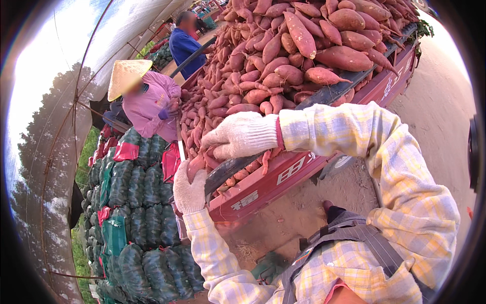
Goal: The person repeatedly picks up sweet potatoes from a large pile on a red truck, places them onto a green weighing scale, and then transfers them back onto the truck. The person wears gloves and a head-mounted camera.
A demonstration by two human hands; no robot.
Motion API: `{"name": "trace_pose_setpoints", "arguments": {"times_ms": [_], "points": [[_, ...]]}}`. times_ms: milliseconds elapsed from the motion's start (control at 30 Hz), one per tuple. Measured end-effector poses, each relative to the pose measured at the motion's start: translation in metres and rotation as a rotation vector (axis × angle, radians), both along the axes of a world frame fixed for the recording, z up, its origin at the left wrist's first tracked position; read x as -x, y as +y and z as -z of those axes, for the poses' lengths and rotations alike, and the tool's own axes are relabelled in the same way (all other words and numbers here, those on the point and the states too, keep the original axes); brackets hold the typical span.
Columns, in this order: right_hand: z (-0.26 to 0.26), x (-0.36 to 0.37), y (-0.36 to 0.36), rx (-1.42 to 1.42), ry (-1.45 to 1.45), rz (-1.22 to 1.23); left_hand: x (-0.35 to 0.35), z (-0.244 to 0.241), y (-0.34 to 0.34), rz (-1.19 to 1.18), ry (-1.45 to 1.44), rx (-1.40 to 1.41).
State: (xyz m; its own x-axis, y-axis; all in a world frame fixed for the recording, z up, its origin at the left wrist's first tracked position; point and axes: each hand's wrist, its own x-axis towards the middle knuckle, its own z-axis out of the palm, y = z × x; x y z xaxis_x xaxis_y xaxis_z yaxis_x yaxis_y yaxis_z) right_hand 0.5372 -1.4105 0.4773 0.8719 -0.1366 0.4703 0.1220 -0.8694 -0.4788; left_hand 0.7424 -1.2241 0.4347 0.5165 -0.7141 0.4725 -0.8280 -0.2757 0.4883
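A large heap of reddish sweet potatoes [262,72] fills the bed of a red truck or trailer [258,190]. My left hand [190,190], in a pale knitted glove, is at the bed's near corner, with a sweet potato [196,165] between thumb and fingers. Just above and to the right, my right hand [243,135], gloved the same way, reaches over the side onto the heap. Its fingertips touch sweet potatoes there; whether they grip one is hidden. A dark padded rail [235,169] runs beneath my right wrist.
Filled green mesh sacks [142,220] are stacked on the left, some with red tops. Across the bed stands a person in a pink top and conical hat [152,102]. Another person in blue [186,49] is farther back. Dirt ground [296,205] lies below the truck side.
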Motion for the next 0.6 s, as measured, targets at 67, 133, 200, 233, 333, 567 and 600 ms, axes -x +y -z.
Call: {"name": "trace_pose_setpoints", "arguments": {"times_ms": [67, 133, 200, 233, 333, 567, 600], "points": [[-0.003, -0.025, -0.026, 0.098, 0.146, -0.029, -0.017, 0.002, -0.032, -0.058, 0.009, -0.14], [-0.035, -0.032, -0.044, 0.054, 0.505, -0.012, -0.044, 0.014, -0.046, -0.076, -0.102, -0.281], [-0.013, -0.042, -0.077, 0.258, 0.411, 0.099, -0.057, 0.017, -0.059, -0.036, 0.069, -0.43], [-0.001, -0.032, -0.091, 0.368, 0.31, 0.165, -0.065, 0.026, -0.068, 0.011, 0.094, -0.45], [0.001, 0.01, -0.125, 0.677, -0.029, 0.469, -0.07, 0.027, -0.081, 0.116, -0.081, -0.579], [-0.023, 0.112, -0.19, 0.498, -0.028, 1.267, -0.088, 0.052, -0.129, 0.384, -0.252, -0.837], [-0.02, 0.109, -0.19, 0.473, -0.076, 1.268, -0.088, 0.053, -0.132, 0.38, -0.305, -0.896]]}}
